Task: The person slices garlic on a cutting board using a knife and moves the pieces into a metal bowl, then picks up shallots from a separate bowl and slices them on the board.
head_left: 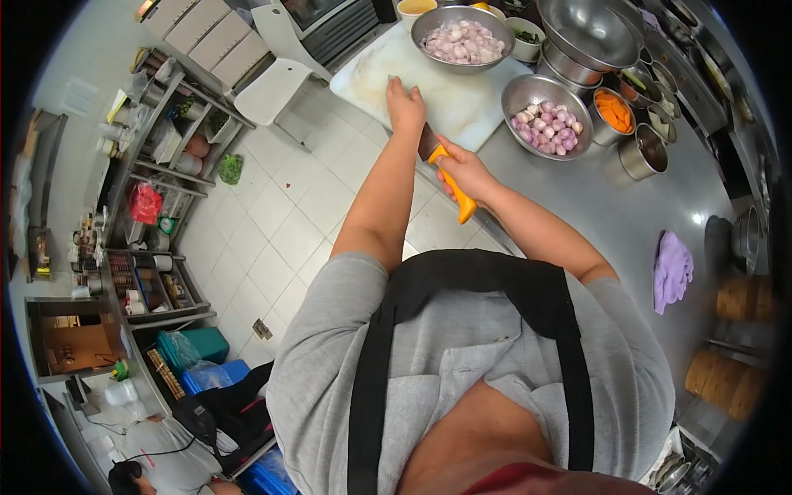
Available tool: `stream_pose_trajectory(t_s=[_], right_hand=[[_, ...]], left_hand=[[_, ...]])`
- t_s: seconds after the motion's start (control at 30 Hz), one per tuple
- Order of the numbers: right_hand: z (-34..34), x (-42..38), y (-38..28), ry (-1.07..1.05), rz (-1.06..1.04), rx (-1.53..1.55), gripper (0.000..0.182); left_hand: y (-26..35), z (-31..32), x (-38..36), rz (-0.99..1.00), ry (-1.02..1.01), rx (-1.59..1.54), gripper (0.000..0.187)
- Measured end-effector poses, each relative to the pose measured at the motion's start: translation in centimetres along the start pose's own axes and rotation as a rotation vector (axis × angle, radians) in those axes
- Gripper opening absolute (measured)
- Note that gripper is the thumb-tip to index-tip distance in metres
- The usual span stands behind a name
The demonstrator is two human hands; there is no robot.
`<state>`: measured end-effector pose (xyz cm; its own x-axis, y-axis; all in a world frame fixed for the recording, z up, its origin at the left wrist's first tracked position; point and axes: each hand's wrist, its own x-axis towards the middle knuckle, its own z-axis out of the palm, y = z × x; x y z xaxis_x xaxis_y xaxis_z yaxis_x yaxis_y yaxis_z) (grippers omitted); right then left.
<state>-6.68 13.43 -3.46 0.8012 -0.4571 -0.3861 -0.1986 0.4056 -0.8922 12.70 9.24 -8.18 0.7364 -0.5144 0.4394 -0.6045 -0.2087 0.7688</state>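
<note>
My right hand (464,172) is wrapped round the orange handle of a kitchen knife (467,208). The blade points toward the white cutting board (375,74) and passes beside my left wrist. Over the board, my left hand (406,107) has its fingers drawn together. Something small and pale shows at its fingertips, too small to name. Beyond the board's far end stands a metal bowl of sliced shallots (464,41). To the right, a perforated metal bowl holds whole peeled shallots (548,128).
Right of the bowls stand a container of orange carrot pieces (613,110), a metal pot (643,153) and large stacked bowls (591,33). A purple cloth or glove (673,271) lies on the steel counter (577,198). A white chair (272,91) and shelves are left. Another person (169,454) is at lower left.
</note>
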Motion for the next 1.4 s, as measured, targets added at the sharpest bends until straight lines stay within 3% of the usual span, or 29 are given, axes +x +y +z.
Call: stream_pose_trajectory(t_s=[0.13,0.33,0.47,0.6,0.67,0.73,0.8,0.9,1.0,1.03,1.07,1.13,1.27,1.33,1.4], right_hand=[[-1.9,-0.5,-1.0,-0.133,-0.025,0.012,0.058],[-4.6,-3.8,-7.5,-0.045,-0.223,-0.043,0.059],[-8.0,-7.9,-9.4,-0.019,-0.234,-0.143,0.057],[-11.4,-13.1,-9.3,0.001,-0.204,-0.146,0.055],[-12.8,-15.8,-9.2,0.135,-0.196,-0.259,0.055],[-14.2,-17.6,-8.3,0.203,-0.222,-0.240,0.055],[-15.0,-19.2,-7.7,0.274,-0.246,-0.218,0.055],[-15.4,-21.4,-7.3,0.370,-0.274,-0.243,0.054],[-15.4,-21.9,-6.4,0.400,-0.326,-0.251,0.054],[-15.1,-22.0,-5.9,0.411,-0.310,-0.236,0.054],[-14.8,-22.0,-5.7,0.388,-0.288,-0.259,0.054],[-15.2,-21.6,-6.3,0.392,-0.289,-0.280,0.054],[-15.3,-22.1,-6.0,0.370,-0.320,-0.252,0.055],[-15.6,-22.1,-5.6,0.422,-0.427,-0.190,0.053],[-15.9,-22.1,-5.1,0.475,-0.442,-0.140,0.049]], left_hand=[[1.6,-0.1,1.1,-0.042,0.002,0.022,0.047],[9.2,2.4,7.9,0.311,0.228,0.009,0.033],[12.2,5.2,12.9,0.328,0.251,-0.069,0.028],[13.0,7.3,15.5,0.120,0.160,-0.039,0.025],[13.0,8.5,16.1,-0.003,0.101,0.013,0.029],[13.0,9.0,17.0,0.041,0.039,0.014,0.032],[15.6,8.2,16.9,0.153,0.235,0.230,0.028],[17.2,7.0,17.2,0.445,0.426,-0.087,0.017],[15.9,7.7,16.2,0.558,0.401,-0.177,0.018],[12.5,9.7,16.9,0.476,0.127,0.403,0.025],[10.2,11.4,17.0,0.374,-0.409,0.947,0.033],[11.6,10.6,13.8,0.524,0.143,0.793,0.034],[16.5,8.0,11.5,0.598,-0.048,0.308,0.027],[19.1,7.2,8.2,0.652,-0.052,0.312,0.023],[18.5,8.2,6.1,0.589,-0.645,0.211,0.019]])
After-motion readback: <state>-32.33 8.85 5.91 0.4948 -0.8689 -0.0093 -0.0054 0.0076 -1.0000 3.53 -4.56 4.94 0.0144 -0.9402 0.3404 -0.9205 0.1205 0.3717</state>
